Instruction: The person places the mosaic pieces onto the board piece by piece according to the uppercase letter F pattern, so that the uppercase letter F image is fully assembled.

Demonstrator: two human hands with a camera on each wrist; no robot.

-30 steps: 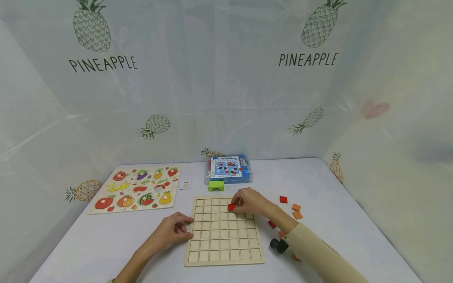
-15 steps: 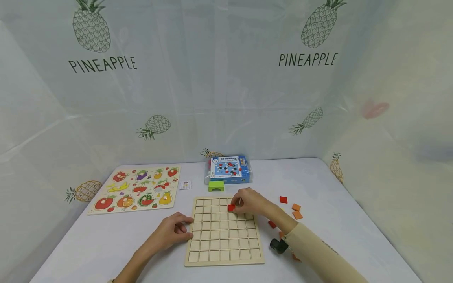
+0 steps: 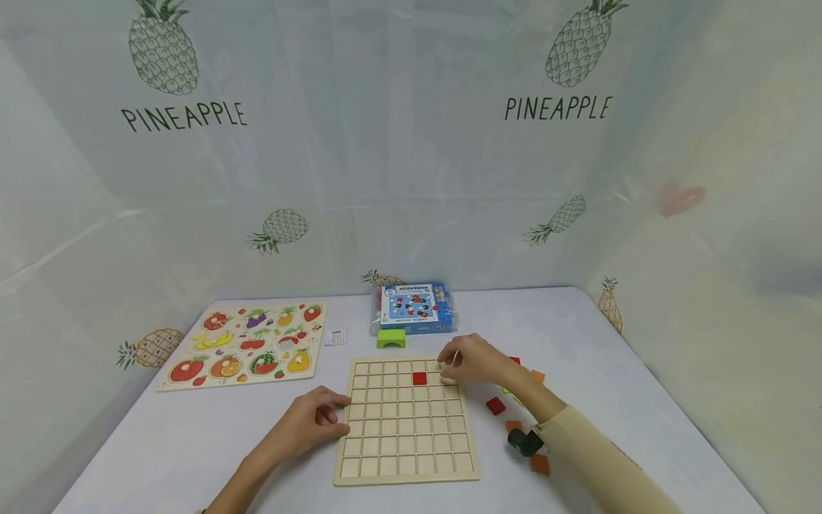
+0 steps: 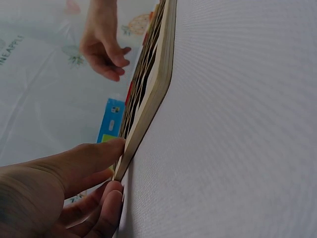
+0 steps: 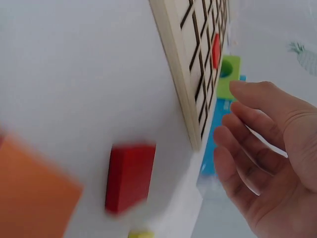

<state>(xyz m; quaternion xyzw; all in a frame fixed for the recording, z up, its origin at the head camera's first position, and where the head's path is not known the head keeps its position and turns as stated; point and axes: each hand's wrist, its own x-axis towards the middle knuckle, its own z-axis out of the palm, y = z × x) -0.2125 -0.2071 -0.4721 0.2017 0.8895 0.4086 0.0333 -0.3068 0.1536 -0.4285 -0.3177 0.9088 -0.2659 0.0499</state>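
The wooden grid board (image 3: 389, 428) lies flat on the table, with one red square tile (image 3: 419, 378) in a cell of its second row from the far side. My left hand (image 3: 310, 422) holds the board's left edge; in the left wrist view the thumb (image 4: 106, 152) lies at the edge's upper side and the fingers lower down beside it. Over the board's far right corner hovers my right hand (image 3: 472, 358), fingers loosely bent. The right wrist view shows nothing between that hand's thumb and fingers.
Right of the board lie red tiles (image 3: 495, 406), orange tiles (image 3: 540, 465) and some yellow ones, partly under the right forearm. A green arch block (image 3: 391, 338) and a blue box (image 3: 420, 308) stand behind the board. A fruit puzzle (image 3: 244, 343) lies at the back left.
My right hand has let go of the red tile, which stays on the board, and has moved right and slightly up. The left hand has stayed at the board's edge.
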